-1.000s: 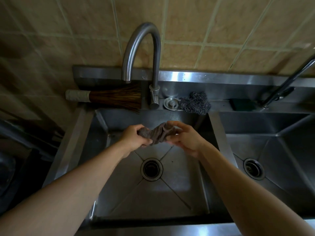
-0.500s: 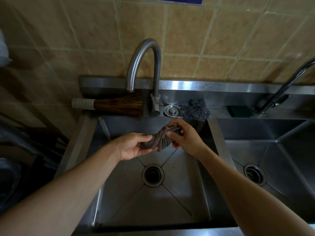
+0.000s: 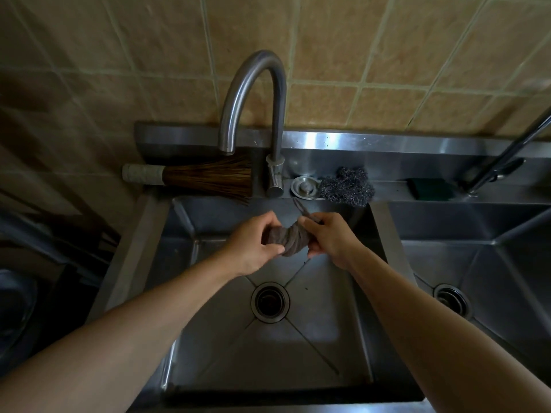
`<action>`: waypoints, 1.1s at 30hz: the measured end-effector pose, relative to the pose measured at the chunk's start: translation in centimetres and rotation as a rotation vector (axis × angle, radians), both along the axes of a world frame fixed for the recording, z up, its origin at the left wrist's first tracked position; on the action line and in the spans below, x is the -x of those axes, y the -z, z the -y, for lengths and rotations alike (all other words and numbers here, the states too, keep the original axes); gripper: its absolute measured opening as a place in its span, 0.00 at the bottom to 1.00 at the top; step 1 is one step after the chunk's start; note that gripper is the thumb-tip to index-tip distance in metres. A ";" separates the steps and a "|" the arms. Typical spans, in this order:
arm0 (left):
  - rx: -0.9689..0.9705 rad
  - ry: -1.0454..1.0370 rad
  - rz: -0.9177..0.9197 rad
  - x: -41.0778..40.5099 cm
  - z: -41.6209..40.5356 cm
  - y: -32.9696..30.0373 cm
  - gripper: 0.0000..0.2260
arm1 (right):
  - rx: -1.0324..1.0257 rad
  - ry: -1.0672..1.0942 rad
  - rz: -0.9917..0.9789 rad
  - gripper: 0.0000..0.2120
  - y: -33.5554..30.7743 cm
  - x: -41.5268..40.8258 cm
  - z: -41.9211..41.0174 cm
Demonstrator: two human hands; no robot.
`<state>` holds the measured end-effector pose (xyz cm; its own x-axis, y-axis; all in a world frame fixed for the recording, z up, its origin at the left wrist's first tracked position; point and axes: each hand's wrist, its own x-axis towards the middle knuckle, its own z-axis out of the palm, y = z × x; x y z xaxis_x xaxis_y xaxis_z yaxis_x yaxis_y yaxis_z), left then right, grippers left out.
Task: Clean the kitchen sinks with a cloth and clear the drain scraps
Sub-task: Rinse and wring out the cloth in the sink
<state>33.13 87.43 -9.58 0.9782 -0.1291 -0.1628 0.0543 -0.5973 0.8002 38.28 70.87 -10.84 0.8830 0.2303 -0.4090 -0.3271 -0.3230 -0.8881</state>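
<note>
Both hands grip twisted cloth (image 3: 287, 239) above left sink (image 3: 322, 332): left hand (image 3: 253, 242) and right hand (image 3: 328, 236) clenched on opposite ends. Twist tighter than second ago; wringing probably nearly done, wiping next.

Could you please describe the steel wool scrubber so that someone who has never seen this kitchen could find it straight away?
Start at the tall curved faucet behind the left sink and look along the steel ledge to its right. Past the round metal drain plug lies the steel wool scrubber, touching the plug. It is the only fuzzy, tangled grey wad there, unlike the smooth plug and the flat dark green sponge farther right.
</note>
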 end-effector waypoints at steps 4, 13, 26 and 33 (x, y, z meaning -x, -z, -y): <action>-0.257 0.097 0.250 -0.1 0.2 0.9 0.12 | -0.003 0.061 -0.123 0.10 0.9 -0.9 -0.7; -0.513 0.261 0.433 -0.5 0.1 3.8 0.19 | 0.100 0.147 -0.281 0.09 3.6 -1.6 -2.5; -0.551 0.459 0.566 -1.2 -0.6 7.2 0.15 | 0.205 0.209 -0.464 0.13 8.0 -1.8 -4.1; -0.468 0.318 0.363 -0.8 -1.0 7.9 0.15 | 0.137 0.267 -0.514 0.12 8.5 -0.3 -3.7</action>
<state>33.93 88.44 -17.48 0.9072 -0.4164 0.0607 -0.4059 -0.8278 0.3873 38.62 74.53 -19.36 0.5841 -0.0577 -0.8096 -0.7896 -0.2712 -0.5504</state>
